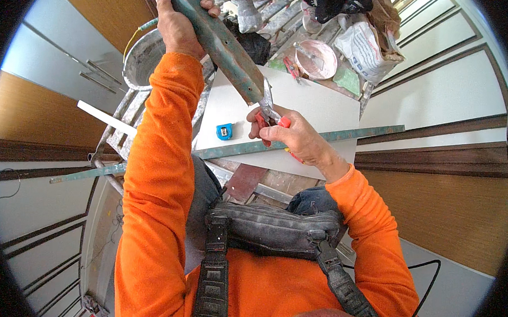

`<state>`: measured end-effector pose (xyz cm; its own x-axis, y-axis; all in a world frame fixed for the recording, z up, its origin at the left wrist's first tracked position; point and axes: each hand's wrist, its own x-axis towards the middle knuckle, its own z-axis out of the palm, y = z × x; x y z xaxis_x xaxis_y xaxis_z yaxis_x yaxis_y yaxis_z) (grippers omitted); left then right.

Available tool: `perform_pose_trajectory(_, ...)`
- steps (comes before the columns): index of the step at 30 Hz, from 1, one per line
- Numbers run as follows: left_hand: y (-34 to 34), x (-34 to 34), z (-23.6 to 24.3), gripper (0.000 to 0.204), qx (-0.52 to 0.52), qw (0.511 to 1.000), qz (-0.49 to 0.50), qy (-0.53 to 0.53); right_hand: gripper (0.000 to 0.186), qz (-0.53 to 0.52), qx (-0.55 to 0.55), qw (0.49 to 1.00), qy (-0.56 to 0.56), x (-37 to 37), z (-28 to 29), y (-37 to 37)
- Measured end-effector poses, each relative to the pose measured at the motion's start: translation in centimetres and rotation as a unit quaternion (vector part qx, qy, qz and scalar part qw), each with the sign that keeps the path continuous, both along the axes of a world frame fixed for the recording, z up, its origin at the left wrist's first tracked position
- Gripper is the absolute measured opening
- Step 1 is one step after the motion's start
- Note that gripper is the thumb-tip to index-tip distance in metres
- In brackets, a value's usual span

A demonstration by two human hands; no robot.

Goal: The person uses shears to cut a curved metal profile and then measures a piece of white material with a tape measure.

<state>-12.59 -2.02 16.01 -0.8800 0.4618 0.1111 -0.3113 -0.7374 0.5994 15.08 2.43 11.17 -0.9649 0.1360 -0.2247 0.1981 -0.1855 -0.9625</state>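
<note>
While the left grip (178,30) clasps the green metal channel (227,53) toward twelve o'clock, the right grip (297,137), wrapped around red-handled snips (268,112), should align them squarely with its edge.

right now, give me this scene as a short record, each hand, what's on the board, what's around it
left hand: gripping a green metal channel
right hand: holding red-handled snips, blades at the channel's near end
on the white board: blue tape measure
crossing the board: long green strip, nearer the body than the tape measure
past the board: pale bowl
upper left: bucket
other person: gloved hand
</note>
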Motion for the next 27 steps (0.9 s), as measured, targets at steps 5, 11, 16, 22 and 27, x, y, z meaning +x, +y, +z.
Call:
perform_pose_trajectory(5,0.0,0.1,0.0,0.062,-0.007,1.0,-0.012,-0.013,0.033,-0.007,-0.005,1.0,0.015,0.1,0.0,0.0)
perform_pose_trajectory(11,0.2,-0.2,-0.5,0.064,-0.021,0.999,0.015,-0.03,0.033,0.006,-0.019,1.0,0.021,0.1,0.1,0.1)
perform_pose_trajectory(16,0.2,-0.5,-0.8,0.063,0.0,1.0,-0.012,-0.026,0.029,0.013,-0.01,1.0,0.013,0.0,-0.1,0.0)
perform_pose_trajectory(22,0.3,-0.4,-0.8,0.062,-0.011,0.999,0.007,-0.033,0.036,0.001,0.027,1.0,0.009,0.0,0.0,0.0)
perform_pose_trajectory(27,0.2,-0.5,-1.1,0.062,-0.018,1.0,0.004,-0.011,0.035,-0.002,0.014,1.0,0.002,-0.1,0.0,-0.1)
